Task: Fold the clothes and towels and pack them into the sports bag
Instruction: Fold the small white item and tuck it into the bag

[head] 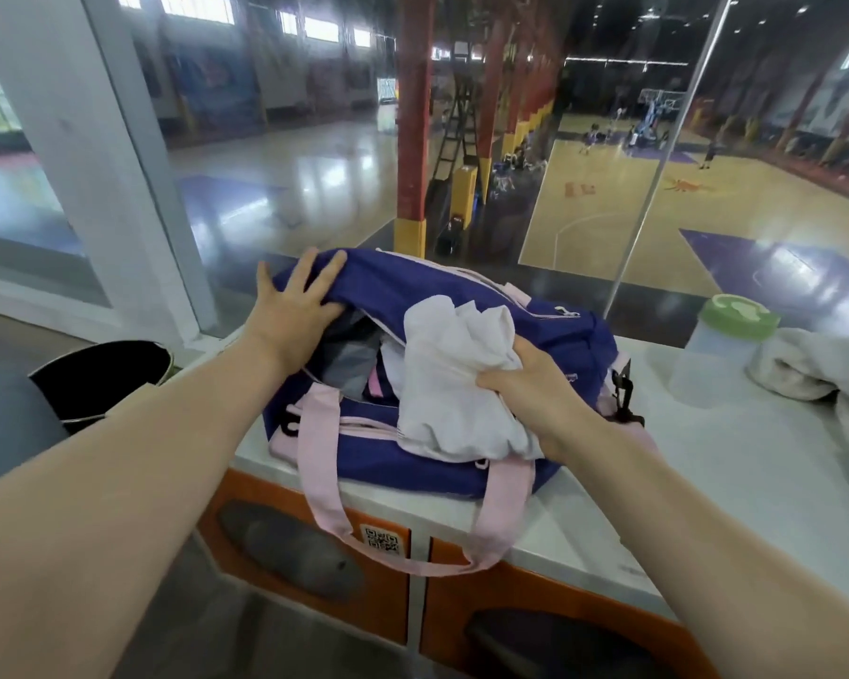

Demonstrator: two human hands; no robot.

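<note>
The sports bag [461,453], purple with pink straps, sat on a white counter [736,463] in front of a glass wall overlooking a basketball court. Its top was unzipped and gaped wide. The left hand [297,306] lay on the far left end of the bag, fingers spread and nearly straight, pressing the purple flap back. The right hand [535,384] was curled around a bunched white garment [457,374], pinching it between thumb and fingers over the bag's opening; part of the cloth hung over the near rim of the bag. Inside the bag, under the flap, grey and pink fabric showed. One pink handle [324,482] drooped off the front of the bag, over the counter edge and across a QR sticker [382,540] on the orange cabinet front. To the right of the bag stood a clear bottle with a green lid [721,350], and just beyond it lay a crumpled pale towel [814,370]. Left of the bag, below the counter, stood a black bin [99,379].
</note>
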